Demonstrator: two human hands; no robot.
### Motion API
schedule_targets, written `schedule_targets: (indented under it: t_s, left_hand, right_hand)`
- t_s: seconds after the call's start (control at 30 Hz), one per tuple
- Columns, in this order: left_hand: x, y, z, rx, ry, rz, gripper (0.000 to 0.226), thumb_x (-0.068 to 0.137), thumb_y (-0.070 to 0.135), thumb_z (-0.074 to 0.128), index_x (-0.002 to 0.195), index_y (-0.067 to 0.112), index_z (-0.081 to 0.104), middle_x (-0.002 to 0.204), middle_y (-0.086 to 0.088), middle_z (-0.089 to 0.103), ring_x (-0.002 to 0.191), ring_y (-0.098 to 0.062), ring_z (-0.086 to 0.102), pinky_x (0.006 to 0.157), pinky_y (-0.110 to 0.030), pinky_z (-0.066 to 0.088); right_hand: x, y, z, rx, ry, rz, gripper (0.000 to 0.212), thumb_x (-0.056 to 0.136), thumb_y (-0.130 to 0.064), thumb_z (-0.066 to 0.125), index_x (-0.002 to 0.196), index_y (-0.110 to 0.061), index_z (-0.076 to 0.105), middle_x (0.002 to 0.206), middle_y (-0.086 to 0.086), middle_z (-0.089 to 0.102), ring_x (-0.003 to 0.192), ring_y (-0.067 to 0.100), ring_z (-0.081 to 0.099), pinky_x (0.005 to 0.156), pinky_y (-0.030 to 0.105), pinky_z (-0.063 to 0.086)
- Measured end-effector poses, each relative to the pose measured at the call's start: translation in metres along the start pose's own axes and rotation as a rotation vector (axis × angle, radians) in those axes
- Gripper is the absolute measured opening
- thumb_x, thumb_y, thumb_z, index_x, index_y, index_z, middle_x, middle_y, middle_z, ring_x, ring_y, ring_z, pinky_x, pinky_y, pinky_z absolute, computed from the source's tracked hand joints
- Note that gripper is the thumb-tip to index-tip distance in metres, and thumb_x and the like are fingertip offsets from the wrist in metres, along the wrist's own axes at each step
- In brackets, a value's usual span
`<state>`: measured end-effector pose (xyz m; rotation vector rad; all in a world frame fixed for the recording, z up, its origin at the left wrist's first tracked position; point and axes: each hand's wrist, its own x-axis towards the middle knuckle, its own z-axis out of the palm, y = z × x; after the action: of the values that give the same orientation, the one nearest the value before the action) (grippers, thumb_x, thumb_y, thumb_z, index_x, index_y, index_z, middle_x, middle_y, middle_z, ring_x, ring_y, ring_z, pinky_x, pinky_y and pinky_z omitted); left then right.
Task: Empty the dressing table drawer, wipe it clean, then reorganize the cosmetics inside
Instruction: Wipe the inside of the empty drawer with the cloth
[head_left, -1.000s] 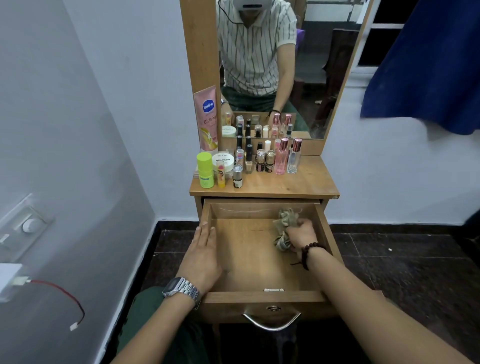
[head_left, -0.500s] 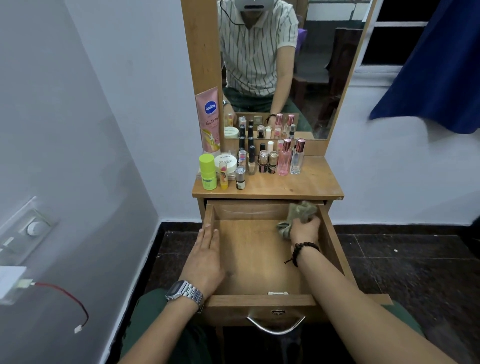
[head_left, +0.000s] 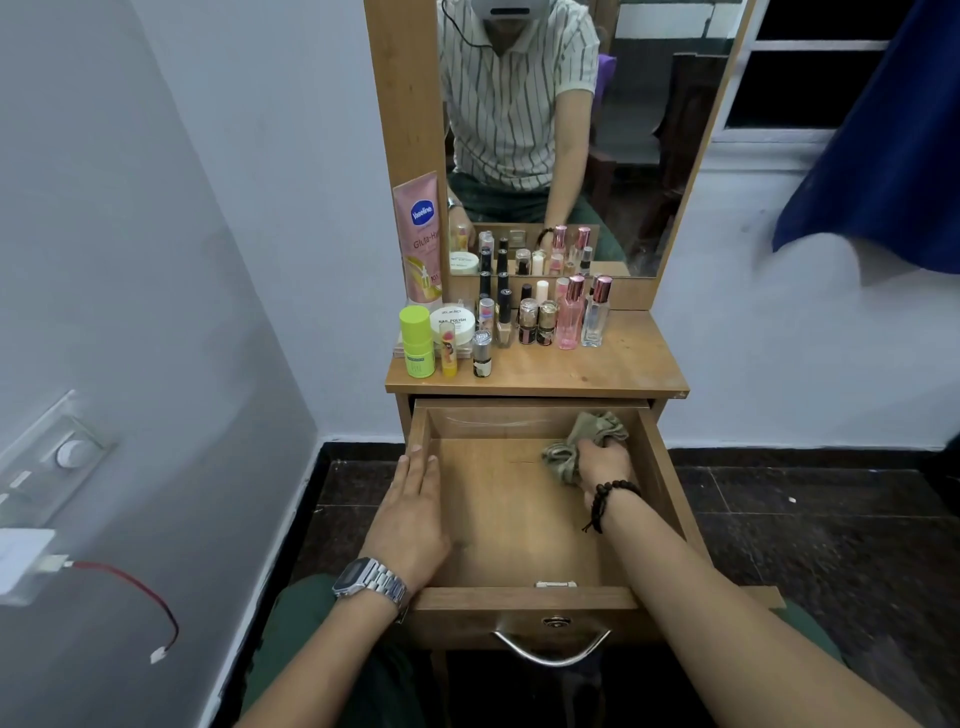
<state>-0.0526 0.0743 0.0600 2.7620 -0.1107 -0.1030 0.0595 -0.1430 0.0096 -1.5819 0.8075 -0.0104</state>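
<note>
Right hand (head_left: 602, 462) is clenched around a bunched olive cloth (head_left: 576, 447), pressed into the far-right corner of the drawer (head_left: 670, 499), where floor meets back and right walls. Part of the cloth is ridden up against the back wall; the rest is trailed left of the fingers on the drawer floor.

Left hand (head_left: 415, 509) is laid flat, fingers straight and together, nothing gripped, on the drawer's left wall and the floor just inside it. Judged as bracing so the drawer is not shoved in while wiping.

Drawer is pulled fully out and emptied; only cloth and hands are seen inside. Cosmetics (head_left: 524, 322) are parked above the drawer, on the left half of the table top (head_left: 623, 364), against the mirror base; a pink Vaseline tube (head_left: 421, 244) is leaned on the mirror frame behind them.

Step judged: wipe, mid-way. Reorganizing not started.

Notes for doing it well:
- Cloth should be pushed hard into the corner seam, where dust collects, then dragged toward the drawer front along the right wall.
- Overlapping strokes are advised across the floor, right wall to left wall, so nothing is skipped.
- Left hand must be lifted at some point; the patch under it is not yet reachable.
- Back wall shows pale streaks; a pass there is worth adding.
- Brace pressure should be kept downward, not inward.
</note>
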Motion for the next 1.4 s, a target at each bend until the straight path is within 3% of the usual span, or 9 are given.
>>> schedule_targets:
  t_s: [0.1, 0.27, 0.47, 0.7, 0.83, 0.93, 1.17, 1.33, 1.4]
  left_hand:
    - [-0.001, 0.0, -0.001, -0.002, 0.001, 0.0, 0.078, 0.091, 0.013, 0.048, 0.15, 0.007, -0.001, 0.157, -0.01, -0.013, 0.145, -0.021, -0.011, 0.119, -0.029, 0.006]
    - [-0.001, 0.001, -0.001, -0.001, 0.001, -0.001, 0.079, 0.091, 0.016, 0.05, 0.15, 0.008, -0.001, 0.158, -0.009, -0.013, 0.145, -0.02, -0.011, 0.119, -0.029, 0.007]
    - [0.0, 0.001, -0.003, 0.002, -0.002, 0.0, 0.081, 0.091, 0.018, 0.052, 0.15, 0.009, -0.001, 0.158, -0.009, -0.013, 0.145, -0.02, -0.011, 0.119, -0.029, 0.006]
    - [0.0, 0.0, 0.0, 0.009, 0.005, 0.001, 0.078, 0.091, 0.015, 0.049, 0.15, 0.009, -0.001, 0.157, -0.009, -0.015, 0.145, -0.02, -0.012, 0.119, -0.029, 0.007]
    - [0.001, 0.0, 0.001, 0.014, 0.007, -0.004, 0.079, 0.091, 0.017, 0.05, 0.151, 0.009, -0.001, 0.157, -0.008, -0.015, 0.145, -0.02, -0.011, 0.119, -0.03, 0.008]
    - [0.001, -0.001, -0.001, 0.017, 0.0, -0.006, 0.079, 0.091, 0.017, 0.051, 0.151, 0.01, -0.001, 0.157, -0.008, -0.014, 0.145, -0.02, -0.011, 0.119, -0.029, 0.007]
    - [0.001, 0.001, -0.001, 0.015, 0.005, -0.01, 0.078, 0.092, 0.017, 0.049, 0.151, 0.01, -0.001, 0.158, -0.008, -0.014, 0.145, -0.019, -0.011, 0.119, -0.029, 0.009]
    - [0.001, -0.001, 0.0, 0.01, 0.013, -0.009, 0.075, 0.092, 0.014, 0.047, 0.151, 0.008, -0.001, 0.158, -0.008, -0.012, 0.145, -0.019, -0.01, 0.118, -0.028, 0.006]
    - [0.002, 0.0, -0.001, 0.006, 0.009, -0.009, 0.076, 0.092, 0.014, 0.047, 0.15, 0.008, -0.001, 0.158, -0.008, -0.012, 0.146, -0.019, -0.01, 0.119, -0.028, 0.006]
  right_hand:
    - [0.002, 0.002, 0.0, 0.026, -0.101, 0.03, 0.034, 0.09, -0.019, 0.06, 0.116, 0.002, 0.061, 0.104, 0.018, 0.066, 0.096, 0.036, 0.064, 0.09, 0.052, 0.052]
    - [0.0, -0.003, -0.009, -0.001, 0.052, -0.066, 0.032, 0.096, -0.019, 0.052, 0.119, 0.003, 0.057, 0.112, 0.019, 0.063, 0.103, 0.036, 0.061, 0.086, 0.039, 0.048]
    - [-0.01, 0.001, 0.014, -0.192, -0.367, -0.061, 0.048, 0.09, -0.013, 0.062, 0.134, 0.0, 0.05, 0.125, 0.015, 0.062, 0.107, 0.03, 0.064, 0.096, 0.046, 0.051]
    - [-0.005, -0.007, -0.011, 0.077, 0.114, -0.049, 0.03, 0.096, -0.014, 0.052, 0.12, 0.002, 0.06, 0.119, 0.02, 0.063, 0.104, 0.033, 0.06, 0.086, 0.036, 0.045]
    - [-0.009, -0.004, 0.001, -0.146, -0.098, -0.128, 0.023, 0.093, -0.016, 0.056, 0.108, -0.001, 0.065, 0.12, 0.018, 0.064, 0.106, 0.033, 0.061, 0.092, 0.04, 0.049]
    - [-0.015, -0.001, 0.015, -0.306, -0.245, -0.151, 0.048, 0.091, -0.019, 0.062, 0.133, 0.001, 0.053, 0.132, 0.013, 0.057, 0.117, 0.029, 0.058, 0.101, 0.039, 0.046]
    - [-0.012, -0.004, -0.002, -0.069, 0.008, -0.087, 0.032, 0.09, -0.019, 0.061, 0.114, 0.002, 0.06, 0.113, 0.019, 0.064, 0.101, 0.033, 0.061, 0.084, 0.037, 0.05]
    - [-0.028, -0.013, 0.015, -0.265, -0.138, -0.178, 0.026, 0.091, -0.016, 0.061, 0.112, -0.001, 0.063, 0.113, 0.015, 0.063, 0.105, 0.03, 0.06, 0.079, 0.028, 0.043]
    - [-0.035, -0.015, 0.026, -0.291, -0.172, -0.202, 0.011, 0.09, -0.017, 0.062, 0.087, -0.006, 0.063, 0.097, 0.013, 0.065, 0.089, 0.025, 0.06, 0.07, 0.025, 0.041]
